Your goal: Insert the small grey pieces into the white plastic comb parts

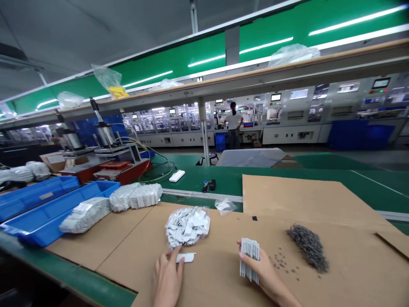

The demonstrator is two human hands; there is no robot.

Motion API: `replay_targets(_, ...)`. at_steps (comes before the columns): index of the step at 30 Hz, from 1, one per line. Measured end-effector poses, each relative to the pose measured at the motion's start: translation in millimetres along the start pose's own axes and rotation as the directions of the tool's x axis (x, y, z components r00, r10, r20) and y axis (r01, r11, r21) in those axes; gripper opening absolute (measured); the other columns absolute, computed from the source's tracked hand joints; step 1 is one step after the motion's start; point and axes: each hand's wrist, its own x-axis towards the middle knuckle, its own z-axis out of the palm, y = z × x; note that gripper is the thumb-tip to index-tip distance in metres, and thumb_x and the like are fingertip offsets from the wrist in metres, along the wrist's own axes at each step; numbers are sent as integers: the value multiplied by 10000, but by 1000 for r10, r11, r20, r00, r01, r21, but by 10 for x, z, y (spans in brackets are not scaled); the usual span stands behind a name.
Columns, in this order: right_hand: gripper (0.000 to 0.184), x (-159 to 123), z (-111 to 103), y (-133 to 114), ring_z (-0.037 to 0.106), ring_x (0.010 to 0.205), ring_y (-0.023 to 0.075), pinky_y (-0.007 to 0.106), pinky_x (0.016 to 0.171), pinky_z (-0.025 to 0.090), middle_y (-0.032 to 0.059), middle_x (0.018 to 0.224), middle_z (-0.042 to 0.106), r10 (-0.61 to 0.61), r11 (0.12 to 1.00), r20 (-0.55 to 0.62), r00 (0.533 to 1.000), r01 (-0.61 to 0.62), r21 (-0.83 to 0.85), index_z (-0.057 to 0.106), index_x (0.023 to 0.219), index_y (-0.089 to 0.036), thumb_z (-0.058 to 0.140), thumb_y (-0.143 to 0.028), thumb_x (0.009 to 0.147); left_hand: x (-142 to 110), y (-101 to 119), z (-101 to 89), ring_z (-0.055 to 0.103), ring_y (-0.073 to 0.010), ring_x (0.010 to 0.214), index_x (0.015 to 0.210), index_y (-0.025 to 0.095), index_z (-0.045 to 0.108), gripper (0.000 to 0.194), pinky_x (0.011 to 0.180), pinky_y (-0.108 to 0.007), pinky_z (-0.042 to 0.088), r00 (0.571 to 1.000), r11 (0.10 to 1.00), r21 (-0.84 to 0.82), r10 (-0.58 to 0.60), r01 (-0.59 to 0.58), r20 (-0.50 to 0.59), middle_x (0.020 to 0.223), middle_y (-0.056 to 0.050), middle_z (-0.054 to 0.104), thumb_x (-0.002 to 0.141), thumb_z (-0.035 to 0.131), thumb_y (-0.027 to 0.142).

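the left hand [168, 277] lies open, fingers on a loose white strip [185, 257] below a clear bag of white pieces [188, 226], while the right hand [260, 266] firmly grips an evenly squared bundle of white strips [249, 259] near a heap of dark granules [308, 248].

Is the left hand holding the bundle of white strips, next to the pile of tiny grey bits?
Wrong hand: the right hand holds the bundle of white strips, next to the pile of tiny grey bits, as the head view shows.
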Motion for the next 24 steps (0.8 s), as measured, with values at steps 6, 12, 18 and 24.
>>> replay_targets(6,418,-38,46,-95,576,658,187,276,583,433,53,747,619,24,997,103,994,-31,69,587,936,-130,663,-385,613,34,-16,-48,487,-228,868,873,178,589,198,793,-336,354,984,950,-311,68,-15,162,892,-71,555,706,483,194)
replay_targets(12,477,-75,87,-183,604,815,253,405,776,429,146,961,621,81,985,262,962,-116,124,559,999,-120,667,-378,613,7,370,-255,530,-176,698,707,153,559,118,650,-244,395,877,639,-764,313,89,364,700,-28,566,724,450,194)
replay_targets(18,442,-63,63,-220,583,884,256,419,838,399,145,960,630,35,988,316,948,-80,132,553,993,-106,666,-336,633,14,836,-552,509,-156,735,721,175,609,198,686,-219,368,793,610,-788,519,-81,320,755,-20,568,699,427,102)
replay_targets(24,316,-140,52,-167,602,811,255,371,733,445,114,864,660,117,978,562,819,-192,76,595,897,-107,656,-289,645,78,1125,-622,506,-168,779,728,194,638,229,734,-228,355,706,547,-828,635,-123,314,752,-19,586,664,459,66)
